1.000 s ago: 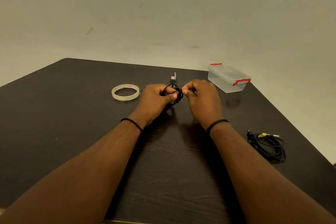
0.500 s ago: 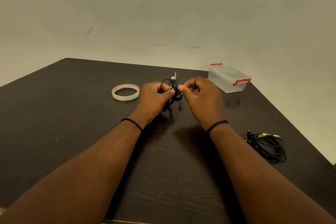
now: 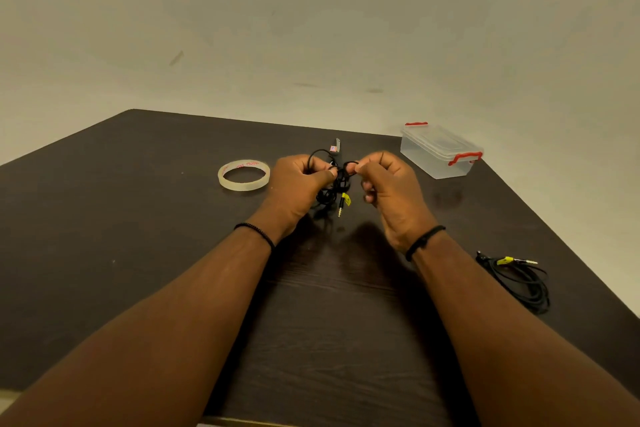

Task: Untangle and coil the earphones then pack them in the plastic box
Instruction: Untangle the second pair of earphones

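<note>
- Untangling step in hand: left hand (image 3: 298, 184) and right hand (image 3: 391, 184) both pinching loops of the knotted black earphones (image 3: 334, 185), held just above the worktop (image 3: 138, 218) mid-scene.
- Yellow-tagged jack plug (image 3: 343, 204) dangling free below the knot.
- Next, likely: easing loops apart and feeding the plug end through, without yanking.
- Plastic box (image 3: 438, 152) at far right, lid seemingly on, well apart.
- Earbuds buried in the tangle; fingertips partly hidden; knot layout unreadable.
</note>
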